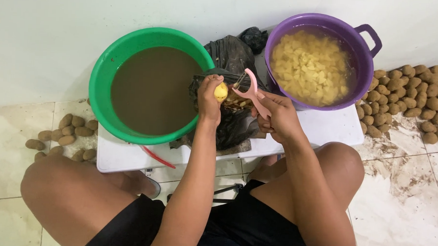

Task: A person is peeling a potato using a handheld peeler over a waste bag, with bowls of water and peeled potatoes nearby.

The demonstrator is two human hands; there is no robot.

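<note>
Over black bag (231,126): left hand (208,101) gripping peeled potato (221,91). Right hand (276,115) closed on pink peeler (253,92), just beside potato.

On the surface (325,129) a basin of water (150,84) stands left, a bucket of cut potatoes (316,61) right, a bag (233,53) between them. Unpeeled potatoes (414,96) lie on the floor (406,192) at both sides.
</note>
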